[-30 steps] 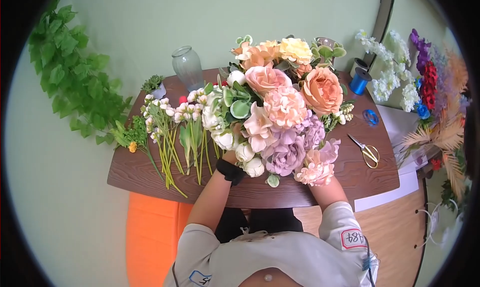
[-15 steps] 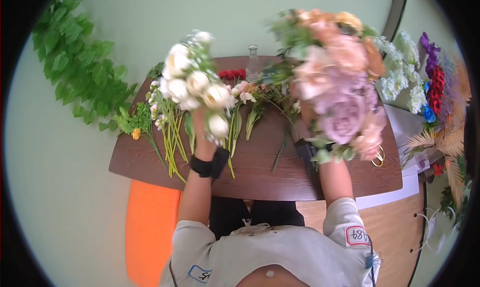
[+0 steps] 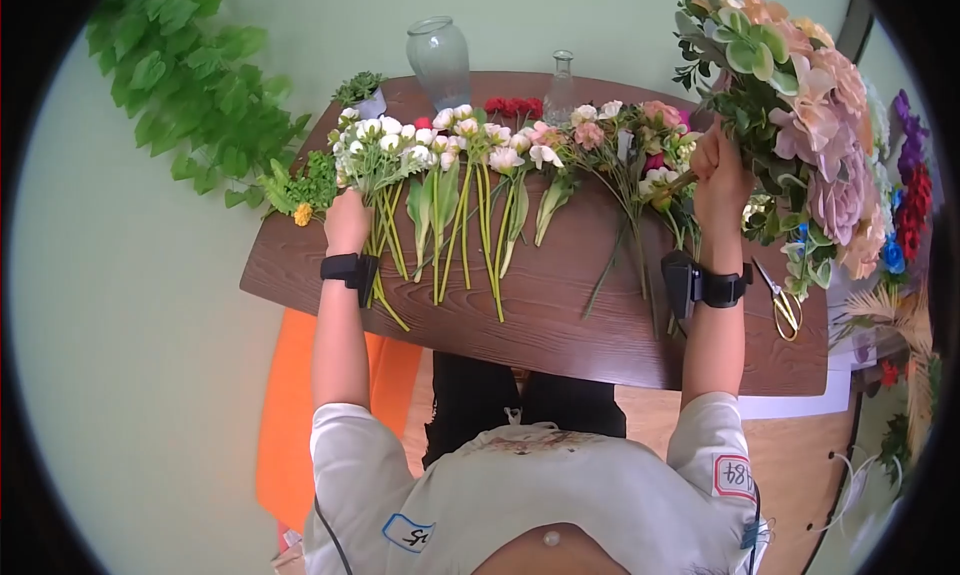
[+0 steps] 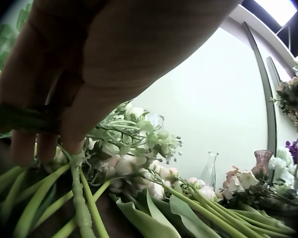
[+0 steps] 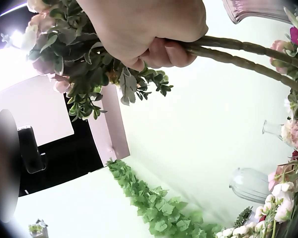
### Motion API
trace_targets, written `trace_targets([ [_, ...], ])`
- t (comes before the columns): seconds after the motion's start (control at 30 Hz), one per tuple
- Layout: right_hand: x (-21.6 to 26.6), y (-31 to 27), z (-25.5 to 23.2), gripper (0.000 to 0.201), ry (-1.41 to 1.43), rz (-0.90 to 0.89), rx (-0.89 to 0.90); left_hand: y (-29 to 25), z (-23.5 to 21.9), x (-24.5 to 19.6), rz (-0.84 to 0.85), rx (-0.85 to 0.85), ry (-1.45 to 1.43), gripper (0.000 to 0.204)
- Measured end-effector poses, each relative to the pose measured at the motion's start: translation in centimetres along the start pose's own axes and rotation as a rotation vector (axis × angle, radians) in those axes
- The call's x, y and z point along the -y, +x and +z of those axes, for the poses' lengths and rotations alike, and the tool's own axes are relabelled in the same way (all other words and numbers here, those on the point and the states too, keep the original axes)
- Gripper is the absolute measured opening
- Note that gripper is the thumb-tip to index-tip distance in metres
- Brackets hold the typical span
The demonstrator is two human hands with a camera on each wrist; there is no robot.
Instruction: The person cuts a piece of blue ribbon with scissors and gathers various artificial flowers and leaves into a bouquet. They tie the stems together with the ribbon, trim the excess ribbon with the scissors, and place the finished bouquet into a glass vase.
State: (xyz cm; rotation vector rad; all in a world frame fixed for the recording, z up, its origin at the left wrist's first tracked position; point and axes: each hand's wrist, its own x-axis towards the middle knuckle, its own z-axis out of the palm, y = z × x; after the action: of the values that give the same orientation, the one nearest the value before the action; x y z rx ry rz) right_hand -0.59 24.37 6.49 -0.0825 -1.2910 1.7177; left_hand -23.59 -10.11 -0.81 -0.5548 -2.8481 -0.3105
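My right hand (image 3: 722,170) grips the thick stems (image 5: 248,54) of a large bouquet (image 3: 835,145) of peach, pink and mauve artificial flowers with green leaves. It is held up over the table's right side, heads leaning outward; the bare stem ends stick out of the fist in the right wrist view. At the table's far left, my left hand (image 3: 347,223) holds a bunch of white flowers (image 3: 380,160) by its stem, low among long green flower stems (image 3: 390,235). In the left wrist view its fingers (image 4: 74,129) point down around the stem, and the hand's own shadow darkens the grip.
On the brown table (image 3: 560,295) stand a glass vase (image 3: 438,60), a clear bottle (image 3: 562,80) and a small potted plant (image 3: 362,93). Flower stems lie across its middle. Scissors (image 3: 780,300) lie at the right. A leafy garland (image 3: 190,85) hangs at the left.
The bouquet has moved from over the table's centre to the far right in my right hand. My left hand has carried white flowers left and lowered them to the table.
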Motion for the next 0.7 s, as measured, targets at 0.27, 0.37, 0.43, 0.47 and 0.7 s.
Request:
trace_targets([
  [0.27,0.6,0.6,-0.3,0.033,0.161,0.123,-0.188,0.5,-1.0,-3.8,0.056,0.052,0.031,0.037],
  [0.37,0.0,1.0,-0.8,0.033,0.211,0.094,-0.194,0.3,-3.4,-7.6,0.102,-0.014,0.060,0.038],
  [0.43,-0.2,0.9,-0.9,0.034,0.199,0.091,-0.214,0.0,-3.8,-11.2,0.409,0.011,-0.282,0.031],
  [0.47,0.0,0.8,-0.8,0.034,0.192,0.080,-0.171,-0.2,-2.8,-12.9,0.530,0.098,-0.420,0.030],
  [0.7,1.5,0.6,-0.5,0.037,0.117,0.026,-0.155,-2.6,4.7,-25.5,0.339,0.993,-0.857,0.034],
])
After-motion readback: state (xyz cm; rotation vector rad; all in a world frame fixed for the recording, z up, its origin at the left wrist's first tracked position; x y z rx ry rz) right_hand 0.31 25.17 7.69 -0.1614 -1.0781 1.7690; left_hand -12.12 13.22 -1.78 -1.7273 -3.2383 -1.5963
